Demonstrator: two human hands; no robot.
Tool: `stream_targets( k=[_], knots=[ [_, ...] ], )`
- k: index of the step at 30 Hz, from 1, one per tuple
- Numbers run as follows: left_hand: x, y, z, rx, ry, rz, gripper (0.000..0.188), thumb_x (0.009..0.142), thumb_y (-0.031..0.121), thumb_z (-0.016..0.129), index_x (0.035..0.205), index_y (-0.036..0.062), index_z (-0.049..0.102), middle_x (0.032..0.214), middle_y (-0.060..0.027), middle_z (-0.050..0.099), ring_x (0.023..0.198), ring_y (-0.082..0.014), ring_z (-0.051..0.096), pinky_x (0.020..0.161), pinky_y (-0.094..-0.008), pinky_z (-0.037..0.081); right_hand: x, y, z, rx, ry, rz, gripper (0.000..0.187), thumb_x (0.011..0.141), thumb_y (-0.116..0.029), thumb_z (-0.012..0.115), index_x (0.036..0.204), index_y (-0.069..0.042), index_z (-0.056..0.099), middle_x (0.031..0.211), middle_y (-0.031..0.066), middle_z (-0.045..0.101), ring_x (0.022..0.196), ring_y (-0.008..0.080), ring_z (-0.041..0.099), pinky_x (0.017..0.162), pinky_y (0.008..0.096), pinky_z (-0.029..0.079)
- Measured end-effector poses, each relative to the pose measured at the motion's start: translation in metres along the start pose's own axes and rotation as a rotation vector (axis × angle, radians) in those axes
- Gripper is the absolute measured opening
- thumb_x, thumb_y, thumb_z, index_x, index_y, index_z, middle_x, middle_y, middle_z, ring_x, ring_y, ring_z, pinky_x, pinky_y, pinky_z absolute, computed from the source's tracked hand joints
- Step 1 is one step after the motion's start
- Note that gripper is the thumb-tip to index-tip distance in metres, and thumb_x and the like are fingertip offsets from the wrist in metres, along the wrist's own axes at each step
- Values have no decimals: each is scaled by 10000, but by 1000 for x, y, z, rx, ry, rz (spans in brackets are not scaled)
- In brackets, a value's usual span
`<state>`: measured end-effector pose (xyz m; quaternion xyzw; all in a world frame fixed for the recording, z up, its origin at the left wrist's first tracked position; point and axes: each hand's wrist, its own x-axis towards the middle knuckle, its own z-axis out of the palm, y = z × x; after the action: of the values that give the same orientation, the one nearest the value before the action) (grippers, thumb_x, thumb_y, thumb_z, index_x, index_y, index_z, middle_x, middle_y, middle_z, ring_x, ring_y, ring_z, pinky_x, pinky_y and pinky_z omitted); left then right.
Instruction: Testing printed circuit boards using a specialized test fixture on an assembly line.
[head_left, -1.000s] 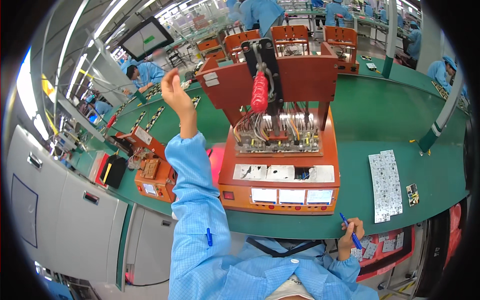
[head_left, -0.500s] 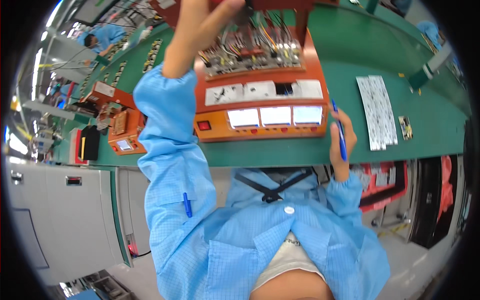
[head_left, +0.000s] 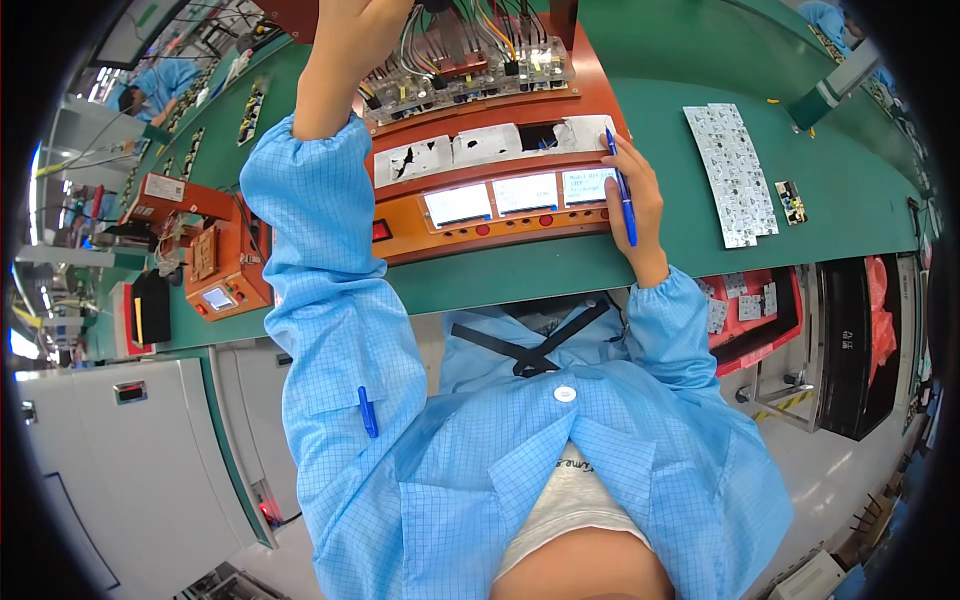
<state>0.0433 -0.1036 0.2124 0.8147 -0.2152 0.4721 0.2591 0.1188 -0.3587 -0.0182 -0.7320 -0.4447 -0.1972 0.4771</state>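
My left hand (head_left: 362,32) is raised at the upper edge, beside the red upper part of an orange test fixture (head_left: 603,85). Its fingers curl round something there, but the frame edge cuts off what they grip. Below it, wires with black plugs reach down to a clear holder (head_left: 470,88) with circuit boards in it. My right hand (head_left: 640,195) is closed on a blue pen (head_left: 627,205), held upright between thumb and fingers. That hand is at the fixture's front right corner, by the rightmost lit screen (head_left: 590,187). A torn white label strip (head_left: 415,160) runs above the screens.
To the right lie a sheet of silvery patterned pieces (head_left: 730,175) and a small circuit board (head_left: 791,202). A smaller orange device (head_left: 235,285) stands at left. A red bin (head_left: 775,330) sits below the bench edge. Another person (head_left: 160,85) works at the far left.
My right hand, with the pen, has moved left onto the fixture's front corner. My left hand is further out of the upper edge. The view has shifted, and text now shows on the rightmost screen.
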Motion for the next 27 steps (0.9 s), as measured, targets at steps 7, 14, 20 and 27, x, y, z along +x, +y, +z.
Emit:
stream_targets(
  k=[7, 14, 20, 27],
  knots=[
    [-1, -3, 2, -32, 66, 28, 225, 910, 167, 566, 1056, -1, 533, 1153, -141, 550, 1197, -263, 469, 1038, -371, 308, 0, -5, 1, -13, 6, -6, 225, 847, 40, 557, 1059, -30, 583, 1246, 150, 600, 1235, 307, 510, 1025, 386, 397],
    [-2, -4, 8, -39, 114, 11, 248, 924, 214, 567, 1043, -1, 535, 1146, -137, 550, 1183, -253, 474, 1025, -361, 315, -1, -2, 1, -18, 5, 4, 228, 849, 36, 561, 1064, -36, 584, 1257, 160, 590, 1244, 310, 501, 1032, 387, 391],
    [0, -6, 8, -32, 115, 46, 250, 921, 217, 570, 1040, 1, 536, 1132, -136, 556, 1176, -251, 478, 1022, -363, 320, 0, -3, 1, -24, 3, -1, 231, 847, 35, 563, 1067, -36, 582, 1256, 159, 591, 1251, 310, 495, 1032, 389, 389],
    [-9, -7, 5, -11, 137, 33, 242, 920, 205, 567, 1053, 5, 538, 1134, -133, 558, 1178, -255, 478, 1024, -363, 319, 1, -4, 4, -16, 25, -33, 232, 819, 5, 616, 1044, -52, 623, 1244, 192, 583, 1166, 331, 546, 977, 402, 420]
  ],
)
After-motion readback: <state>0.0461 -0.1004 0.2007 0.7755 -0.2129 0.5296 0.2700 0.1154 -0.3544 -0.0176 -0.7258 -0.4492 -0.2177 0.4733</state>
